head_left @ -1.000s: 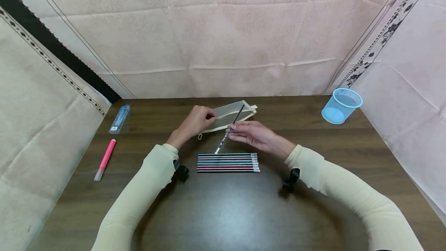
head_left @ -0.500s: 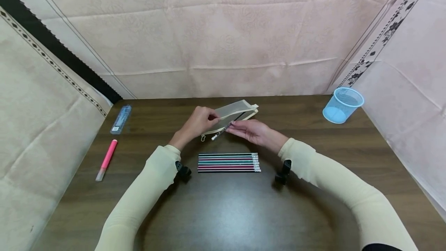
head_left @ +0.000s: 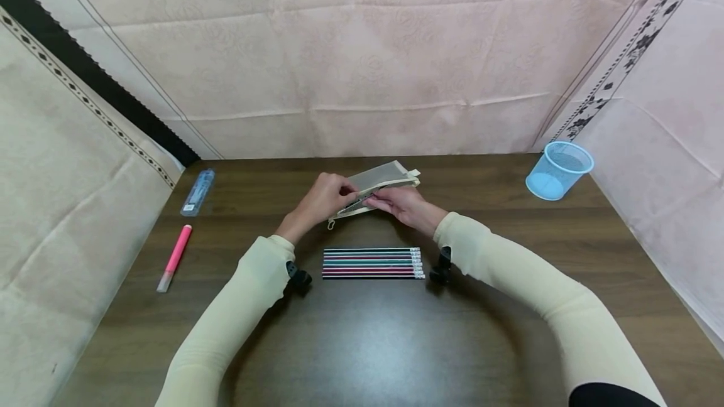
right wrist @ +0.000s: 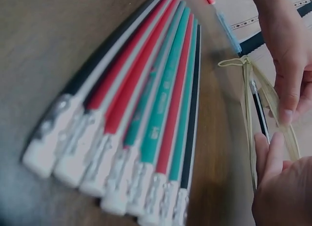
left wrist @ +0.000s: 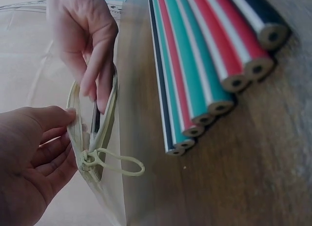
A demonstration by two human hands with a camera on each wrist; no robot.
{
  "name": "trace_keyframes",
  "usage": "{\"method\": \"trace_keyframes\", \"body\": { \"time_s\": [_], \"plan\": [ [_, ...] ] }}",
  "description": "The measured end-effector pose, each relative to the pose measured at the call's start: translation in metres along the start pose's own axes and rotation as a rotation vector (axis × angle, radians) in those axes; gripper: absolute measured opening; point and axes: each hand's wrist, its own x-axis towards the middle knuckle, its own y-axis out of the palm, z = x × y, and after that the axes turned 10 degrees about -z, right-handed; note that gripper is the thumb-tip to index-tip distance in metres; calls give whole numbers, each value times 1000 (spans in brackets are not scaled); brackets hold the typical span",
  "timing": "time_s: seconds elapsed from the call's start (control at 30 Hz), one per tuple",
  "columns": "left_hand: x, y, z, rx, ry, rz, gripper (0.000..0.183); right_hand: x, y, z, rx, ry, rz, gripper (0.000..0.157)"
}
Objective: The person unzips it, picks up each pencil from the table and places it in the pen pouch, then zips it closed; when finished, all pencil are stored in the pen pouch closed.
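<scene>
A mesh zip pouch (head_left: 384,173) with cream edging lies at the back middle of the table, its mouth spread. My left hand (head_left: 323,201) pinches the near-left edge of that mouth between thumb and fingers. Inside the opening lies a black and white pencil (right wrist: 260,109), its eraser end toward the zip pull loop (left wrist: 122,162). My right hand (head_left: 406,205) reaches into the mouth and holds this pencil by the fingertips; its far part is hidden. Nearer to me, a row of striped pencils (head_left: 370,264) in black, red and green lies side by side, erasers to the right.
A blue mesh cup (head_left: 559,171) stands at the back right. On the left are a pink marker (head_left: 176,256) and, behind it, a clear blue packet (head_left: 198,192). Pale cloth (head_left: 367,68) hangs behind the table's back edge.
My right hand has moved left and inward, bringing the pencil from a slant above the row down into the pouch's mouth. My left hand stays at the pouch edge.
</scene>
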Motion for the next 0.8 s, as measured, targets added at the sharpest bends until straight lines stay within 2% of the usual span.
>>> {"method": "trace_keyframes", "body": {
  "time_s": [0.2, 0.4, 0.5, 0.6, 0.67, 0.73, 0.8],
  "plan": [
    [3, 0, 0, 11, 7, 0, 13, 2, 8, 1, 16, -12, -22, 45],
    [5, -1, 0, 25, 13, -9, 14, -1, 9, 4, -5, -11, 39, 45],
    [4, -2, 0, 22, 8, 0, 14, -6, 5, 5, -69, 18, 95, 42],
    [4, -2, 1, 21, 11, -3, 14, -14, 0, 6, -200, 8, 165, 38],
    [5, -2, 2, 24, 15, -6, 14, -20, -3, 6, -333, -39, 218, 36],
    [4, -2, 2, 21, 14, -7, 14, -27, -5, 6, -514, -130, 288, 32],
    [3, -1, 3, 11, 6, -7, 14, -35, -7, 3, -745, -282, 366, 27]
  ]
}}
